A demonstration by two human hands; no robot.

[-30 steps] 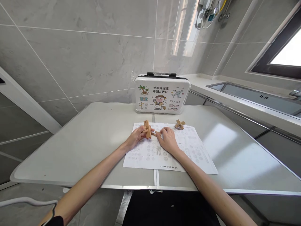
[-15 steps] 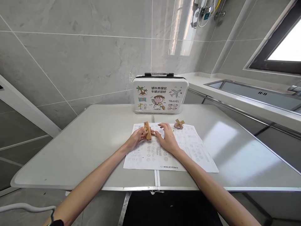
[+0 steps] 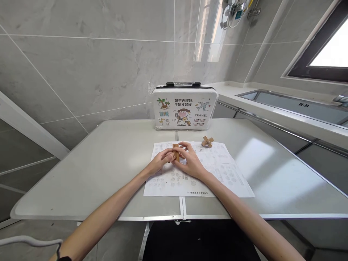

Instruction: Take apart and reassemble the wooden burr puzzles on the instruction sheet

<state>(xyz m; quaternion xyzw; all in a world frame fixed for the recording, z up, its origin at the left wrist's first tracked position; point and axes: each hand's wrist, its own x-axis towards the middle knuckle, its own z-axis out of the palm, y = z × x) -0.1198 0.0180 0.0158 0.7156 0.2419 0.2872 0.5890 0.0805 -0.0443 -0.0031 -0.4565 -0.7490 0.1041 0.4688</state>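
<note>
Between my two hands is a small wooden puzzle (image 3: pixel 176 155) made of notched blocks, with a "2" marked on its top piece. My left hand (image 3: pixel 162 159) grips it from the left, thumb and fingers closed on the wood. From the other side my right hand (image 3: pixel 190 160) has its thumb and fingers closed round it as well. The fingers hide much of the blocks. Under both hands lies a printed instruction sheet (image 3: pixel 199 186) with small diagrams. Beyond my right hand, a star-shaped wooden puzzle (image 3: pixel 207 141) rests on the sheet's far edge.
A white carrying case (image 3: pixel 185 109) with cartoon prints and a black handle stands at the back of the folding table (image 3: pixel 81 174). A counter with a sink (image 3: pixel 299 105) runs along the right. Tiled wall rises behind.
My right hand has come in from the right and closed on the wooden puzzle. The puzzle has shifted slightly right and turned more upright in my left hand.
</note>
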